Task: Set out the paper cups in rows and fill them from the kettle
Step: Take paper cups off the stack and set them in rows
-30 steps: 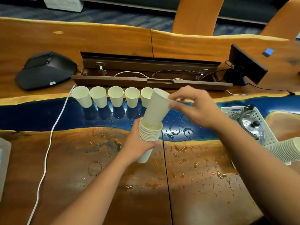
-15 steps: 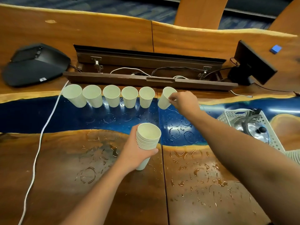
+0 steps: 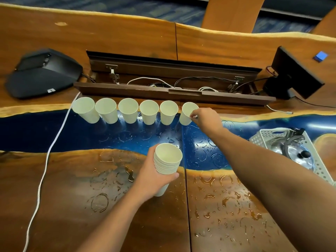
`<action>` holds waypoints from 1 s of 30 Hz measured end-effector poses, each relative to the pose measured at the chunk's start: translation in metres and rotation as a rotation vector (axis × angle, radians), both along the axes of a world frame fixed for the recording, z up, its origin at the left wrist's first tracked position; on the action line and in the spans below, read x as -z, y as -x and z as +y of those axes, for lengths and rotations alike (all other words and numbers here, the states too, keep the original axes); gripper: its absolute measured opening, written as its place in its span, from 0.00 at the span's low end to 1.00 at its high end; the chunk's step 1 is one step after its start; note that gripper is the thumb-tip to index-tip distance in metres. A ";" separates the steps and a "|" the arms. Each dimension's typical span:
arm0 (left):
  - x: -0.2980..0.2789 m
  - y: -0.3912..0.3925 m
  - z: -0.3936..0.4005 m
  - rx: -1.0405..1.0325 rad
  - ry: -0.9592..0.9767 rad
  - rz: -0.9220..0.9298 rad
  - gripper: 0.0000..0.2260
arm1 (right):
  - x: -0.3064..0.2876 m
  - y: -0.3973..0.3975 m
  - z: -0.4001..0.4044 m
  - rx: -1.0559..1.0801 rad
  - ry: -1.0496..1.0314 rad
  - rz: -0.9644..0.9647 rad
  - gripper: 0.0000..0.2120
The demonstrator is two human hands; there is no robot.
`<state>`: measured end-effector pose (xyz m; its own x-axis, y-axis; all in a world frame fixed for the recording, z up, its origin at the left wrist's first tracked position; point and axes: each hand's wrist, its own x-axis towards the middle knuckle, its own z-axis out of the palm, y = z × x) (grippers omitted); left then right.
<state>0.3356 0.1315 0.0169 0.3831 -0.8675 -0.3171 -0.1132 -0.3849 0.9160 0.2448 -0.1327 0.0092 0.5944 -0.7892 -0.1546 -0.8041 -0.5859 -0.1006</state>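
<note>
Several white paper cups (image 3: 128, 112) stand upright in a row along the far edge of the blue strip of the table. At the row's right end stands one more cup (image 3: 187, 113), and my right hand (image 3: 204, 119) pinches its rim. My left hand (image 3: 152, 176) grips a nested stack of cups (image 3: 167, 160), held upright above the wet wood near the middle. The steel kettle (image 3: 294, 151) lies in a white perforated basket (image 3: 269, 136) at the right edge.
Water drops and ring marks cover the table in front of me. A white cable (image 3: 49, 151) runs down the left side. An open cable trough (image 3: 174, 86) lies behind the row. A black speakerphone (image 3: 43, 73) sits far left, a small black screen (image 3: 294, 73) far right.
My right hand pulled the top cup off the stack, carried it away from me and set it down at the right end of the row. The left hand lowered the stack slightly.
</note>
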 end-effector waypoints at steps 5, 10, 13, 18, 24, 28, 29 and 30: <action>-0.001 -0.001 -0.002 -0.003 0.005 0.005 0.40 | 0.000 -0.002 -0.003 -0.010 -0.011 0.004 0.13; -0.001 -0.001 -0.004 -0.003 0.016 -0.005 0.40 | 0.000 -0.002 -0.004 -0.001 -0.047 -0.003 0.14; -0.001 -0.001 -0.004 0.002 0.019 0.001 0.40 | 0.000 -0.001 -0.003 0.009 -0.054 -0.037 0.13; -0.002 -0.001 -0.004 0.005 0.020 -0.002 0.40 | 0.000 -0.002 -0.002 0.026 -0.081 -0.048 0.13; -0.001 -0.001 -0.004 -0.003 0.012 -0.010 0.40 | -0.001 0.001 -0.001 0.026 -0.067 -0.078 0.18; -0.002 0.000 -0.004 0.002 0.012 -0.013 0.41 | -0.003 0.003 -0.003 0.007 -0.054 -0.097 0.20; -0.002 0.000 -0.004 0.003 0.009 -0.015 0.41 | -0.005 0.002 -0.003 0.006 -0.057 -0.095 0.21; -0.002 0.000 -0.005 0.003 0.007 -0.015 0.41 | -0.008 0.002 -0.003 0.005 -0.055 -0.101 0.21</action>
<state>0.3355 0.1268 0.0190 0.3853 -0.8708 -0.3054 -0.1277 -0.3781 0.9169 0.2431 -0.1355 0.0170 0.6056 -0.7838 -0.1375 -0.7909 -0.5736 -0.2135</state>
